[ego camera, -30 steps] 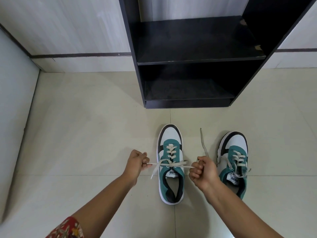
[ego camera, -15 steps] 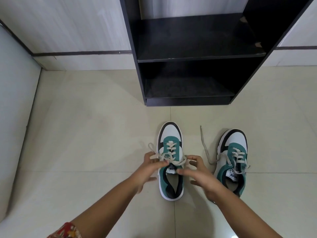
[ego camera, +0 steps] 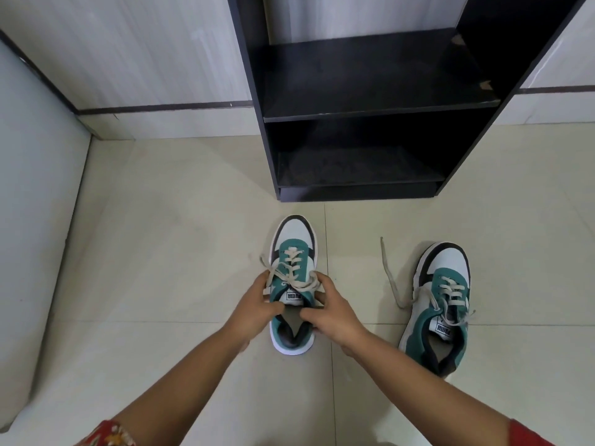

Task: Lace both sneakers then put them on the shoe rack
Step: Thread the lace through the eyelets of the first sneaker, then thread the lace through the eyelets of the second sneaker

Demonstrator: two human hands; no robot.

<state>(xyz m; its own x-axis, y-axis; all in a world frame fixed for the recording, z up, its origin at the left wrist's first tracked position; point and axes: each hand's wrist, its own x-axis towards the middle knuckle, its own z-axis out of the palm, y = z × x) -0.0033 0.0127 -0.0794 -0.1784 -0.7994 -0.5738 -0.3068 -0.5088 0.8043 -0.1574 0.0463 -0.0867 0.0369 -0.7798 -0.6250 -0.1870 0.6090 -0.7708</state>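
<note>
both hands' fingers (ego camera: 273,308) pinch the left sneaker (ego camera: 293,252) at its lace (ego camera: 291,281), one either side.

Both bare hands, left hand (ego camera: 254,312) and right hand (ego camera: 335,315), clasp the sides of a teal-and-white laced sneaker (ego camera: 293,284) on beige floor tiles (ego camera: 161,252), its loose-laced twin sneaker (ego camera: 439,304) standing apart beside it, a black two-shelf wooden rack (ego camera: 363,107) beyond.
</note>
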